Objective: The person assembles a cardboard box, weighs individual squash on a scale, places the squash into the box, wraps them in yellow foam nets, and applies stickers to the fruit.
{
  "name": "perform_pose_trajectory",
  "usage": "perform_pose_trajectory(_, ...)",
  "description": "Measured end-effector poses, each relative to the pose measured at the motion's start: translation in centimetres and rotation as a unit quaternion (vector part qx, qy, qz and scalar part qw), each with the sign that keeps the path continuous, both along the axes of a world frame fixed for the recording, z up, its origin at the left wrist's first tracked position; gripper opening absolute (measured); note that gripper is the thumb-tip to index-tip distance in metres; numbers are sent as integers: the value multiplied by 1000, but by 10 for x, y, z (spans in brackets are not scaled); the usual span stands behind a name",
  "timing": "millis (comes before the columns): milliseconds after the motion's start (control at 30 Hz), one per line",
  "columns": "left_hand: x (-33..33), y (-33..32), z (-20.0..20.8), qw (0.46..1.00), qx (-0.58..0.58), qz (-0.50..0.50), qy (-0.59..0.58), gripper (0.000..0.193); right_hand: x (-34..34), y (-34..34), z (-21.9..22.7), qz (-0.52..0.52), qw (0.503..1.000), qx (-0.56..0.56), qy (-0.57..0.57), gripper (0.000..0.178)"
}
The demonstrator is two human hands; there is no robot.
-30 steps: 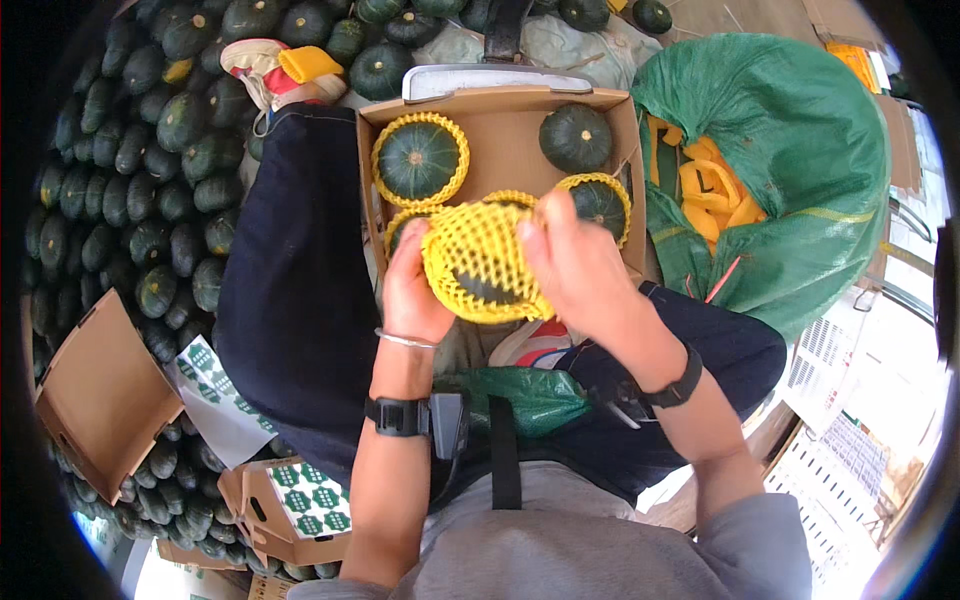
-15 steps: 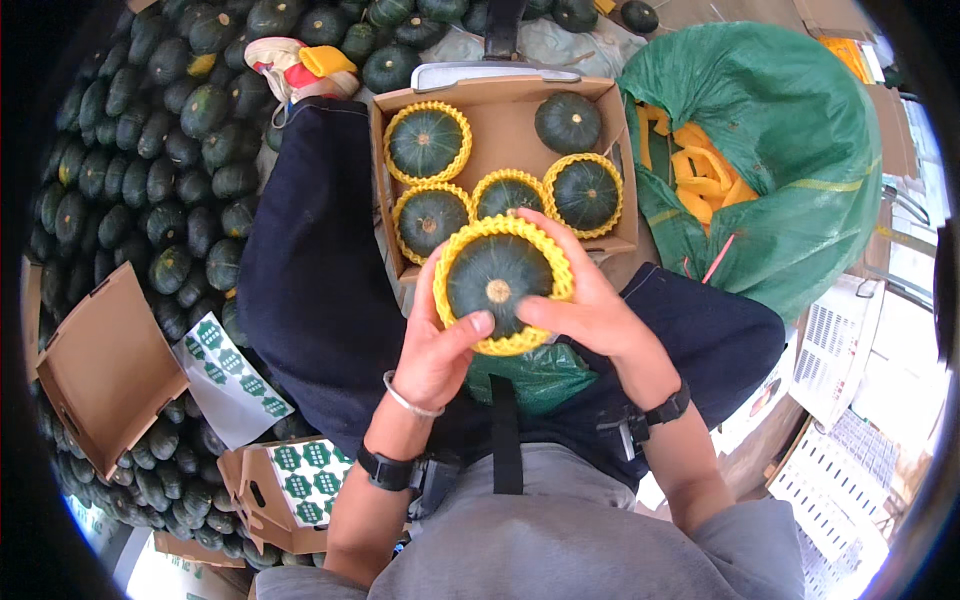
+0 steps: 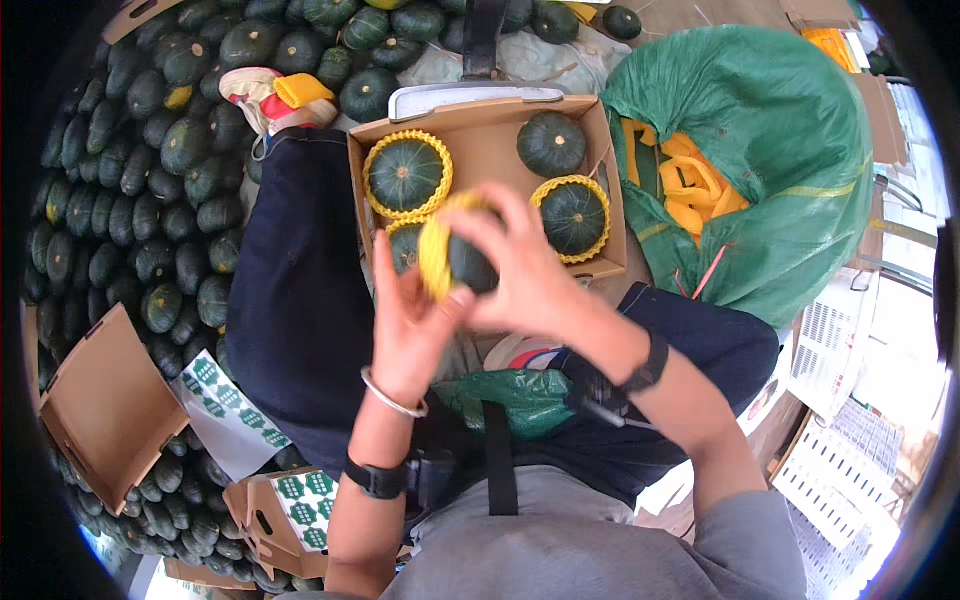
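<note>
Over the near side of an open cardboard box (image 3: 481, 118) I hold a dark green squash (image 3: 472, 262) with a yellow foam net sleeve around it, turned on its side and blurred. My right hand (image 3: 530, 275) has its fingers curved over the squash. My left hand (image 3: 408, 325) supports it from the near left, thumb against it. Inside the box are a sleeved squash (image 3: 408, 175) at far left, a bare squash (image 3: 552, 144) at far right, a sleeved squash (image 3: 575, 218) at near right, and a squash (image 3: 403, 246) partly hidden behind my left hand.
A large pile of squashes (image 3: 150, 180) fills the left side. At right, a green sack (image 3: 800, 180) holds yellow foam sleeves (image 3: 690, 185). Left of my legs are an empty cardboard box (image 3: 112, 405), a sticker sheet (image 3: 228, 410) and another carton (image 3: 262, 530) with stickers.
The squash has been tipped from stem-up onto its side and moved slightly up and left. My right hand has shifted over it. The view has shifted slightly.
</note>
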State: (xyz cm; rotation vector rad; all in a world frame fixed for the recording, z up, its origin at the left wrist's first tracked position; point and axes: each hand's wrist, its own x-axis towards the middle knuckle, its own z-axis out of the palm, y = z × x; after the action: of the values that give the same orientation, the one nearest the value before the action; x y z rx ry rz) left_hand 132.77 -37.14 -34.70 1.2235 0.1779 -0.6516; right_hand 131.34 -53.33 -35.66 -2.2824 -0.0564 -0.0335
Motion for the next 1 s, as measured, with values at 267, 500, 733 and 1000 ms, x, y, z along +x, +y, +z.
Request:
perform_pose_trajectory(267, 52, 35, -55, 964, 226, 66, -122, 46, 98, -32, -71, 46, 936, -296, 183, 73)
perform_pose_trajectory(500, 53, 40, -39, 970, 230, 30, -75, 38, 78, -143, -67, -100, 896, -426, -80, 21)
perform_pose_trajectory(733, 43, 2, -39, 982, 159, -59, -84, 33, 5, -328, -231, -317, 836, -409, 179, 39)
perform_pose_trajectory(1000, 17, -27, -12, 990, 55, -117, -62, 42, 13, -220, -60, -407, 892, 178, 79, 58)
